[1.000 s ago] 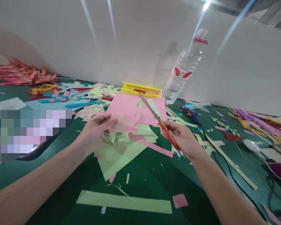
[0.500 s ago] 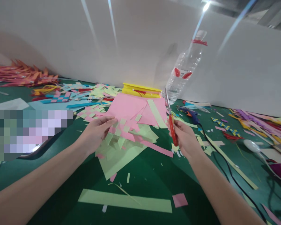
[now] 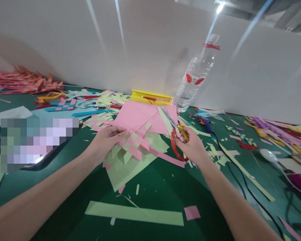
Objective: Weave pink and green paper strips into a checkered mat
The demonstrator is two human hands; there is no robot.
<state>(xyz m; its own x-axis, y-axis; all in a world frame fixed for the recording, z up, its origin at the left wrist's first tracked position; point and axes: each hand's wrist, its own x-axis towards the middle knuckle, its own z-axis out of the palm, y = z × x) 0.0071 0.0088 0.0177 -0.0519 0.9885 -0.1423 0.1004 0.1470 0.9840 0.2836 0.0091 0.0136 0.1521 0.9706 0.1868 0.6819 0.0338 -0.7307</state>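
My left hand (image 3: 105,140) grips the near-left edge of a woven mat of pink and light-green paper strips (image 3: 129,148), which lies tilted over loose green sheets. My right hand (image 3: 193,147) is closed on the red and yellow handles of a pair of scissors (image 3: 175,134). The blades point up and to the left, over the pink sheets (image 3: 137,115), a short way right of the woven mat.
A green mat (image 3: 165,187) covers the table, strewn with paper scraps and a long green strip (image 3: 134,214). A clear water bottle (image 3: 197,75) and yellow paper stack (image 3: 152,97) stand by the white wall. A blue glue gun (image 3: 202,120) with black cord lies right.
My right hand has turned the scissors from pointing up-left, through upright, to lying low with the handles toward me. My left hand has tilted the woven mat and drawn it slightly nearer.
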